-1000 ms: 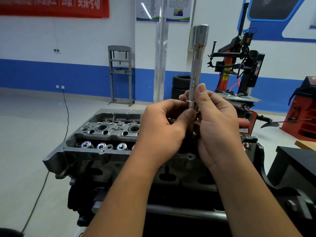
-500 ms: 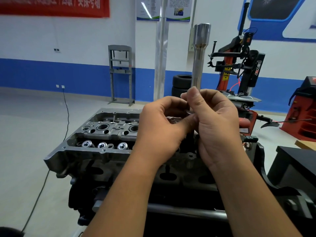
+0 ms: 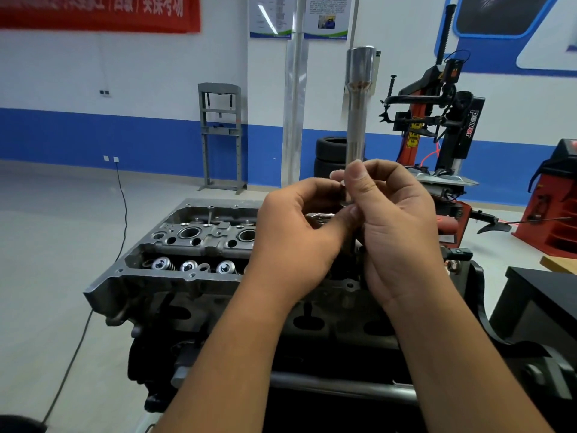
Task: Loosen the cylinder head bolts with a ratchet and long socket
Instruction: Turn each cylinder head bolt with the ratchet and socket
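A long chrome socket (image 3: 357, 107) stands upright in front of me, wide end at the top. My right hand (image 3: 396, 226) pinches its lower shaft between thumb and fingers. My left hand (image 3: 296, 232) curls around the ratchet head (image 3: 318, 219), of which only a sliver of metal shows between the hands. The joint between socket and ratchet is hidden by my fingers. Below the hands sits the grey cylinder head (image 3: 193, 245) on its engine block, with valve springs and round bores showing on its left half.
The engine rests on a black stand (image 3: 487, 323). A red and black tyre changer (image 3: 437, 126) and stacked tyres (image 3: 331, 154) stand behind. A grey press frame (image 3: 220, 135) is by the blue-striped wall. A black cable (image 3: 121, 207) runs over the floor at left.
My right thumb has slid up and curled over the socket shaft. The socket has tilted slightly and stayed upright between both hands.
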{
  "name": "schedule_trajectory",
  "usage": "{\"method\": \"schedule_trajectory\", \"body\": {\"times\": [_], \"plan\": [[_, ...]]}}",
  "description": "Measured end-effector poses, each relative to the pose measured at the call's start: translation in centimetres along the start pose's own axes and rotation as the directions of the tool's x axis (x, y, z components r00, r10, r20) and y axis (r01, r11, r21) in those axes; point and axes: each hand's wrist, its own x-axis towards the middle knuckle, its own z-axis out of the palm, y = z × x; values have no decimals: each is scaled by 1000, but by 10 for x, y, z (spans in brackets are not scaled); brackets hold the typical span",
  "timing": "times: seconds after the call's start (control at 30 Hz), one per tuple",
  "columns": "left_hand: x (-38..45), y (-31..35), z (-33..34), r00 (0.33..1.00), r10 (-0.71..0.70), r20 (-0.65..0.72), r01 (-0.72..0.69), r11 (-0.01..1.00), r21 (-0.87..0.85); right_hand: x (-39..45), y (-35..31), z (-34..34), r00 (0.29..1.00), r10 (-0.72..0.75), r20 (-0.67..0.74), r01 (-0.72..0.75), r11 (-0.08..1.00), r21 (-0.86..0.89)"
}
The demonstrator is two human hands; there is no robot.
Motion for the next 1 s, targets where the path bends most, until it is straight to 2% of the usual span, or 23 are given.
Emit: {"method": "schedule_trajectory", "body": {"times": [0.1, 0.3, 0.4, 0.57, 0.67, 0.8, 0.93, 1.0], "plan": [[-1, 3, 0, 996, -22, 81, 27, 997, -67, -1, -1, 1, 1000, -14, 3, 14, 1000, -26], [0, 3, 3, 999, -6, -48, 3, 998, -55, -1, -1, 4, 998, 51, 34, -52, 998, 28], [0, 3, 3, 997, 2, -74, -6, 999, -54, -1, -2, 4, 999, 31, 29, -31, 1000, 5], [0, 4, 7, 999, 21, -24, -20, 999, 32, 0, -3, 2, 1000, 27, 11, -27, 998, 64], [1, 6, 8, 999, -11, 30, 12, 998, -58, 1, -3, 2, 998, 53, 18, -54, 997, 57], [2, 9, 12, 999, 0, -34, -2, 998, -70, 1, -3, 3, 996, 89, 6, -89, 986, 138], [4, 7, 15, 996, -12, -86, 6, 998, -69, -1, -4, 4, 1000, 24, -14, -23, 996, 88], [3, 8, 14, 999, -41, -10, 39, 989, -140, -1, -3, 3, 1000, 7, 4, -7, 996, 85]]}}
